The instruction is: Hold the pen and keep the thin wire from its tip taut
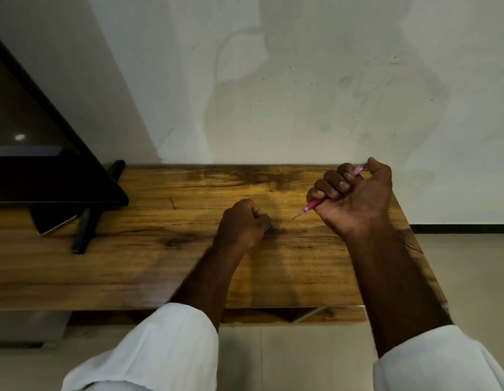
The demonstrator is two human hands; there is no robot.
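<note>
Head view: two hands, one pen. Right hand [355, 193] fisted round one pink mechanical pencil [315, 204], lead tip poking out below the fingers. Left hand [243, 224] curled on one small teal item [269, 227], pressed to wooden table [132, 266]. One phone [54, 221] far left under one monitor [47, 165].

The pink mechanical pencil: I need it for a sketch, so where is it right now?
In the head view the pink mechanical pencil is gripped in the right hand, right of centre above the wooden table, its tip pointing down-left toward the left hand.

Two bare forearms, white sleeves [171, 342] (loose, pushed up)
</note>
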